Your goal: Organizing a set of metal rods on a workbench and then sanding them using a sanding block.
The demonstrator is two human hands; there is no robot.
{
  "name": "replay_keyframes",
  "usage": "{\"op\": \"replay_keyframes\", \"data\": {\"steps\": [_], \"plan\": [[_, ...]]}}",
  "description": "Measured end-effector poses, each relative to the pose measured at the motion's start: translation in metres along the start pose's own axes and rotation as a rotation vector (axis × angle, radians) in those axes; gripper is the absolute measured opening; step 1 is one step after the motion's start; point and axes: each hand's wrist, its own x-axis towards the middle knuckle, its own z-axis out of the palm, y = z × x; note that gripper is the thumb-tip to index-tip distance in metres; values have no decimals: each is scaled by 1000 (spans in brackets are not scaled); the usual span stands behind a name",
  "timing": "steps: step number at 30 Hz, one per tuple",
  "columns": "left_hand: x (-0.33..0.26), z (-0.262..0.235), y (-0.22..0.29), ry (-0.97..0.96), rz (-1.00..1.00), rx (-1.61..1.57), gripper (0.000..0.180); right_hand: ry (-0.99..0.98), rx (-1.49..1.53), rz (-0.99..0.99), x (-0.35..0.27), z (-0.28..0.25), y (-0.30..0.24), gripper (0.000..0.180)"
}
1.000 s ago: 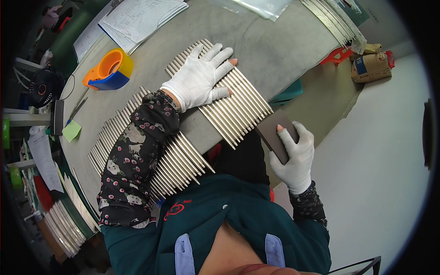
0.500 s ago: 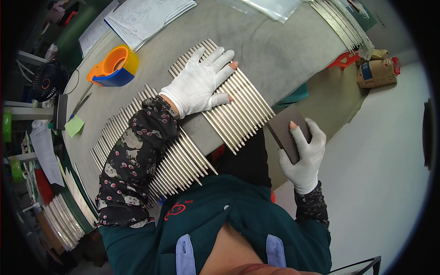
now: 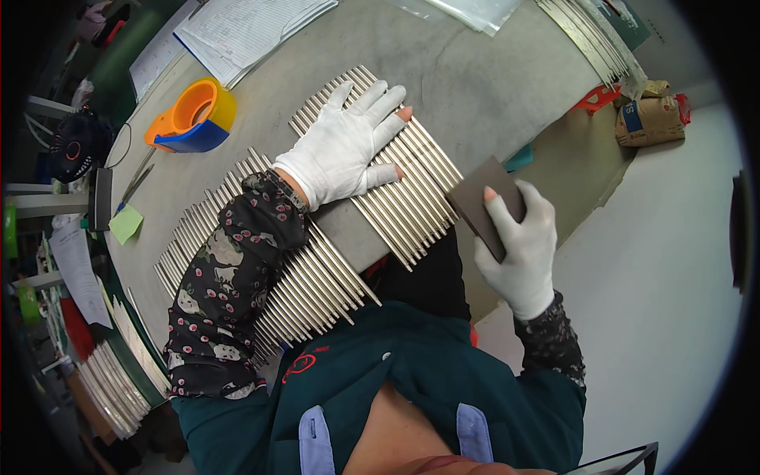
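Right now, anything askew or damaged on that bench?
Nothing stands out. The metal rods lie in an even parallel row under the flat left hand. The right hand holds a dark flat block at the rods' near ends. No spill or damage visible.

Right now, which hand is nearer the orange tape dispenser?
Left. The left hand lies flat on the metal rods, just right of the tape dispenser. The right hand holds a dark block off the table's near edge.
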Motion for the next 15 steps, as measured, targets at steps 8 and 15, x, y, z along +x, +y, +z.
{"op": "replay_keyframes", "data": {"steps": [8, 15], "plan": [[-5, 1, -1, 33, -2, 9, 77, 57, 37, 76, -22, -9, -15, 60], [-3, -2, -1, 47, -4, 17, 77, 55, -114, -6, 34, 23, -29, 55]]}}
